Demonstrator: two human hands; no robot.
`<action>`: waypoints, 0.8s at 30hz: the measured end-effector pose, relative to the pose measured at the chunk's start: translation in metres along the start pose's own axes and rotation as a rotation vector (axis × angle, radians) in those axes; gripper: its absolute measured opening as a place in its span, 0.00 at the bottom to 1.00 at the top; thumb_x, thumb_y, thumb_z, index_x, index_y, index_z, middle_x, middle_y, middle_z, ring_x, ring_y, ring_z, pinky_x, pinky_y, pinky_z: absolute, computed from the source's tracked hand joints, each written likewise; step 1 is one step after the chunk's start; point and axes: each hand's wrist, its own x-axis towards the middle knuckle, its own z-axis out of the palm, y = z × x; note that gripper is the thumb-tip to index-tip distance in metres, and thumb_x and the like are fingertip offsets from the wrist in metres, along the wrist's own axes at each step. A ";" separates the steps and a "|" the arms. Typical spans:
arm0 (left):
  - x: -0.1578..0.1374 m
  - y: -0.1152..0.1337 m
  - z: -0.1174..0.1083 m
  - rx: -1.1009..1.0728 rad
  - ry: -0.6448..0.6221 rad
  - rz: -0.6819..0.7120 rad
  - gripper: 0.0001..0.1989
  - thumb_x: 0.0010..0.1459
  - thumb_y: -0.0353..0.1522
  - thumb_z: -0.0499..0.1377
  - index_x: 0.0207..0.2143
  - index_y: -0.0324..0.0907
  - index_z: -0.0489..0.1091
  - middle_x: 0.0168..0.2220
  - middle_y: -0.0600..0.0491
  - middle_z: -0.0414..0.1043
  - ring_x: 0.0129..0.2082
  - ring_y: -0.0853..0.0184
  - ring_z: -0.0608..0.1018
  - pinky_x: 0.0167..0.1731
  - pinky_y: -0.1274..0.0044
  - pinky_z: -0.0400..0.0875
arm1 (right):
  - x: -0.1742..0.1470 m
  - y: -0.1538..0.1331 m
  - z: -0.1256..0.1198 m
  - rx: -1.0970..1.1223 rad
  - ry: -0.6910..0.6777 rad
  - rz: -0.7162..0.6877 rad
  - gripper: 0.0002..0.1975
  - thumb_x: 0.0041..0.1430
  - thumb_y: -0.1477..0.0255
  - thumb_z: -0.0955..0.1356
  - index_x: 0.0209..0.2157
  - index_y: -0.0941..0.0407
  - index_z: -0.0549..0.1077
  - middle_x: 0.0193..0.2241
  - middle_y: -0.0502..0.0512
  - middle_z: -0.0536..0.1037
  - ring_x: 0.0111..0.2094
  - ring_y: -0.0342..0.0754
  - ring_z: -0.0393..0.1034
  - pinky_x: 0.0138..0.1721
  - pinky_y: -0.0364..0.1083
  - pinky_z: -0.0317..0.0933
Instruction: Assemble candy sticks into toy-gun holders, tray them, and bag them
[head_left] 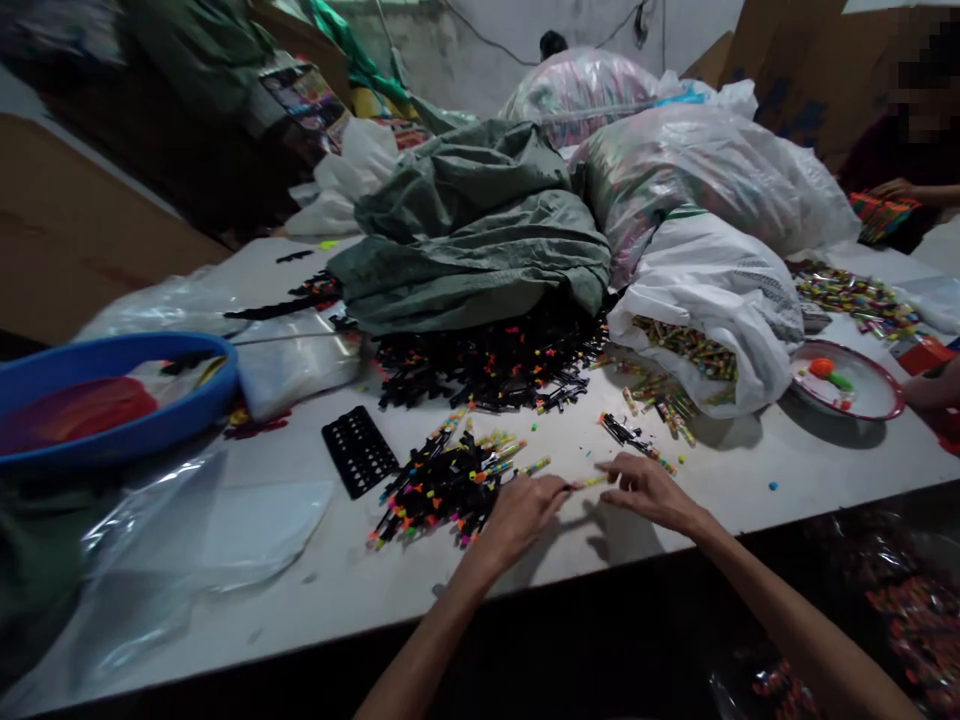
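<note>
Slim stick (589, 483): pale yellow and patterned, dark toward its left end; it lies nearly level between the two hands, above the counter (337, 590), near its front edge.
Blue basin (202, 400): far left, wide and shallow, with a red bowl-like thing (82, 415) inside.
Clear plastic bags (255, 520): flat and shiny on the counter, in front of the basin and to its right.
Black tray (358, 450): lying flat, rows of small holes through it, just beside the heap.
Heap (442, 490): black pieces mixed with orange, pink, yellow and green ones, left of the left hand.
Green-grey sack (480, 220): slumped behind, a larger pile of black pieces (480, 365) at its front.
Left hand (529, 508): fingers pinched on the stick's dark end, beside the heap.
Right hand (651, 490): thumb and forefinger bent around the stick's right end, slightly apart; I cannot tell whether they grip it.
Black sticks (626, 435): a small bunch just beyond the right hand.
White sack (720, 280): tipped open, patterned sticks (686, 350) inside and spilling out.
Red-rimmed dish (896, 400): right of the white sack, holding orange and green pieces (820, 367).
Co-worker's hand (892, 188): far right, at a bundle of orange and green items (881, 215).
</note>
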 end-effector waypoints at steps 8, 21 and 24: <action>-0.026 -0.093 -0.006 0.496 0.321 -0.192 0.19 0.62 0.35 0.48 0.53 0.42 0.66 0.57 0.41 0.62 0.57 0.48 0.63 0.54 0.51 0.52 | 0.002 0.048 -0.014 -0.689 0.055 0.463 0.12 0.57 0.78 0.61 0.42 0.59 0.70 0.41 0.60 0.72 0.37 0.50 0.70 0.34 0.45 0.55; -0.041 -0.147 -0.052 0.379 0.456 -0.263 0.26 0.63 0.42 0.45 0.61 0.41 0.53 0.59 0.43 0.60 0.58 0.56 0.63 0.54 0.61 0.55 | 0.087 -0.049 0.080 -0.401 -0.040 -0.128 0.10 0.56 0.75 0.62 0.38 0.53 0.72 0.37 0.53 0.74 0.35 0.47 0.70 0.30 0.42 0.55; 0.003 -0.112 -0.051 0.311 0.551 -0.172 0.21 0.63 0.38 0.45 0.56 0.41 0.60 0.55 0.43 0.65 0.56 0.58 0.66 0.54 0.64 0.55 | 0.103 -0.052 0.078 -0.400 -0.018 -0.110 0.14 0.58 0.69 0.64 0.47 0.51 0.68 0.44 0.53 0.72 0.40 0.49 0.70 0.33 0.43 0.58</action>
